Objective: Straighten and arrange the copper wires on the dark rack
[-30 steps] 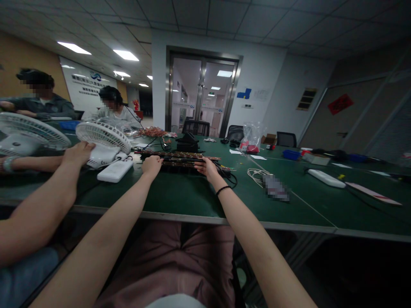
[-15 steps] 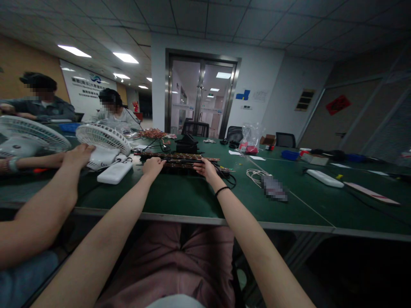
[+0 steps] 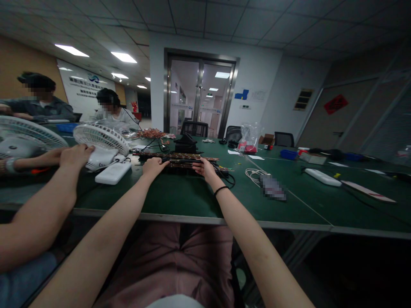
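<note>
At the far left a co-worker's hand rests on a white fan, with a white power bank just beside it on the green table. The person's left hand touches a bundle of thin rods lying mid-table, fingers curled; whether they pinch anything I cannot tell. The right hand lies flat, fingers spread, on the bundle, near a coiled cable
</note>
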`<state>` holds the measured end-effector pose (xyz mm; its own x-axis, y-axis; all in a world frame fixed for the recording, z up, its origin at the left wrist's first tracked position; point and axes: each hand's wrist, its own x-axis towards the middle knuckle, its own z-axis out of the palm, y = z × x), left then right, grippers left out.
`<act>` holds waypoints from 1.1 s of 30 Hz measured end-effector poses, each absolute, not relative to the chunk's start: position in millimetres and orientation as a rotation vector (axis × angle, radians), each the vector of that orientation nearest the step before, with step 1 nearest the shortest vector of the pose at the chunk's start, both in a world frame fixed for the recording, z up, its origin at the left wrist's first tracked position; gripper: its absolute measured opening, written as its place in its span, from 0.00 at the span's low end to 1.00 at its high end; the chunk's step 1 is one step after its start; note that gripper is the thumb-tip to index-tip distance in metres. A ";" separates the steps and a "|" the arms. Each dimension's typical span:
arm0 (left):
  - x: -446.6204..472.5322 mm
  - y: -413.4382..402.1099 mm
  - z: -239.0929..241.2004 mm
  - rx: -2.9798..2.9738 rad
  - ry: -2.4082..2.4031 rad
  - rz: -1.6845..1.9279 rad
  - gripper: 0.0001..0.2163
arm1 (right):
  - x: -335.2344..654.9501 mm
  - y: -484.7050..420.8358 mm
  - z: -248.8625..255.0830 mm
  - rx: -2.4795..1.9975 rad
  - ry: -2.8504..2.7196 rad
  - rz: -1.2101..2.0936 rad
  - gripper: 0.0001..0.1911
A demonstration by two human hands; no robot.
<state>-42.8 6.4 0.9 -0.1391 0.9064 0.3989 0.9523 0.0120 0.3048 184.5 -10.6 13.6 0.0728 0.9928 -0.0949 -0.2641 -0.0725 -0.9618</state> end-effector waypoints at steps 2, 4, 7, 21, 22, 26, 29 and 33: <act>-42.8 6.4 0.5 -2.005 -2.155 -0.785 0.21 | 184.5 -11.3 14.0 -1.108 -0.916 1.319 0.09; -42.7 6.3 0.2 -2.008 -2.143 -0.792 0.21 | 184.6 -11.3 13.9 -1.107 -0.921 1.316 0.09; -42.5 6.3 0.0 -2.013 -2.146 -0.798 0.21 | 184.5 -11.1 13.9 -1.112 -0.914 1.316 0.09; -43.6 11.4 -2.7 -2.051 -2.123 -0.792 0.20 | 184.6 -10.2 13.1 -1.088 -0.901 1.340 0.07; -43.4 10.8 -2.3 -2.036 -2.135 -0.793 0.19 | 184.6 -10.1 13.0 -1.089 -0.900 1.340 0.07; -42.5 7.0 0.4 -1.959 -2.204 -0.799 0.16 | 184.6 -9.8 12.5 -1.087 -0.904 1.341 0.06; -42.3 4.9 1.7 -1.918 -2.249 -0.828 0.16 | 184.9 -9.7 12.1 -1.078 -0.908 1.345 0.06; -42.9 4.8 1.3 -1.889 -2.279 -0.852 0.14 | 185.4 -10.1 11.9 -1.078 -0.924 1.346 0.08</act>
